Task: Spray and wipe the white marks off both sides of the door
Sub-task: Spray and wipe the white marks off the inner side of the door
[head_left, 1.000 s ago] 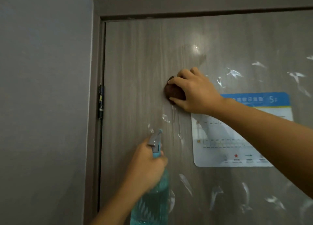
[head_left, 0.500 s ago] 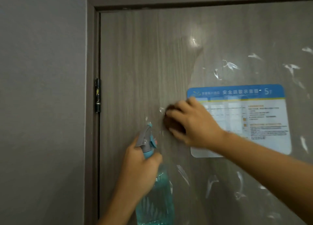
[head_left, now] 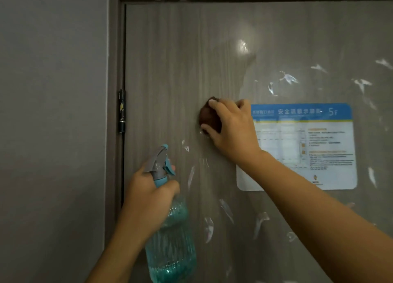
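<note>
A grey wood-grain door (head_left: 170, 59) fills the view. My right hand (head_left: 230, 127) grips a dark brown cloth (head_left: 207, 115) and presses it against the door just left of a blue-and-white notice (head_left: 308, 146). Lower down, my left hand (head_left: 148, 195) grips the neck of a teal spray bottle (head_left: 172, 242) with a grey trigger head, held upright near the door. White marks (head_left: 288, 78) are scattered at the upper right, and more white marks (head_left: 209, 227) lie below the cloth. The door's upper left looks wiped, with a wet sheen.
A grey wall (head_left: 53, 112) stands to the left of the door frame (head_left: 112, 91). A dark hinge (head_left: 121, 111) sits at the door's left edge. The frame's top bar runs along the top of the view.
My right hand with the cloth went down the door and has come back up to the notice's upper left corner. The spray bottle stayed in my left hand, low and left.
</note>
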Motion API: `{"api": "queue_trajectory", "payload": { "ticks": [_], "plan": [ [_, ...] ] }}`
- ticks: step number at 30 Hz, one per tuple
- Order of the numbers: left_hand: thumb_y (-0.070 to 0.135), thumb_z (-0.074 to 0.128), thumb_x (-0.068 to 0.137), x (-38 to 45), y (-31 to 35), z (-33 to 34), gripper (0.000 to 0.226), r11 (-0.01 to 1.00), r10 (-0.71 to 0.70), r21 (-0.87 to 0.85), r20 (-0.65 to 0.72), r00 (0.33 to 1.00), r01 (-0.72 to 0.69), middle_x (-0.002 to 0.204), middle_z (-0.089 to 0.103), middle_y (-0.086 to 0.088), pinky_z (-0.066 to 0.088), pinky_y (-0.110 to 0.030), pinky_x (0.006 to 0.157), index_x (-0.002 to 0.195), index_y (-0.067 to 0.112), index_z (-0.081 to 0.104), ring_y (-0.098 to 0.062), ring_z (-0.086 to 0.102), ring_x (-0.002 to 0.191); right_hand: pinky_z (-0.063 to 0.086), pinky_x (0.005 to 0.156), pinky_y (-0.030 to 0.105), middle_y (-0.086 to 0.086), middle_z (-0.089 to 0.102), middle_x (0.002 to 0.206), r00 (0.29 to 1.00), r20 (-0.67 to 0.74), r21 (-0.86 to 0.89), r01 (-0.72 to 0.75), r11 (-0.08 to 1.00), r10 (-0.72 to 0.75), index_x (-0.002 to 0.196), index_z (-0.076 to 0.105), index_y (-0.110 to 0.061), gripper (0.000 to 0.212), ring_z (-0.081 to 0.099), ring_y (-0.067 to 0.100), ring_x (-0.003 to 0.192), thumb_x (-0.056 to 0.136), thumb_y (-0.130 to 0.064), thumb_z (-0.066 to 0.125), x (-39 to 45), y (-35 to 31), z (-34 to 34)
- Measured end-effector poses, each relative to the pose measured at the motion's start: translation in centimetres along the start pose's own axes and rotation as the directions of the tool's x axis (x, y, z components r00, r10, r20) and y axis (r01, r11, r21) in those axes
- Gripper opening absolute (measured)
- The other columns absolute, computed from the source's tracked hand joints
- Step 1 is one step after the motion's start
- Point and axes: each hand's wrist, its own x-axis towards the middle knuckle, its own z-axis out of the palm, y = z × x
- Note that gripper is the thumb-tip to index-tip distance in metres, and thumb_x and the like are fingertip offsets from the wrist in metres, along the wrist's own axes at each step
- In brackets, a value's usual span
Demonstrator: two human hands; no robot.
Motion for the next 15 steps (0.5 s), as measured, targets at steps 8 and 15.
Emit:
{"api": "queue_trajectory", "payload": {
  "ticks": [8,15],
  "plan": [
    [-0.012,0.064,0.082,-0.8,-0.4,-0.2,0.016,0.995,0.006,0.095,0.009,1.000,-0.007,0.058,0.041,-0.005,0.040,-0.039,0.057,0.084,0.002,0.058,-0.026,0.038,0.053,0.049,0.086,0.042,0.008,0.063,0.131,0.884,0.214,0.076,0.408,0.910,-0.415,0.134,0.063,-0.012,0.059,0.055,0.033,0.093,0.082,-0.032,0.081,-8.1,-0.1,-0.6],
    [-0.011,0.062,0.083,-0.7,-0.2,-0.2,0.012,0.994,-0.023,0.107,0.003,1.000,0.023,0.064,0.049,-0.015,0.057,-0.060,0.065,0.085,-0.002,0.055,-0.047,0.060,0.067,0.046,0.085,0.047,0.009,0.067,0.127,0.998,-0.005,0.001,0.061,0.998,-0.061,0.129,0.065,-0.010,0.047,0.055,0.041,0.097,0.089,-0.035,0.072,1.2,-0.1,0.4]
  ]
}}
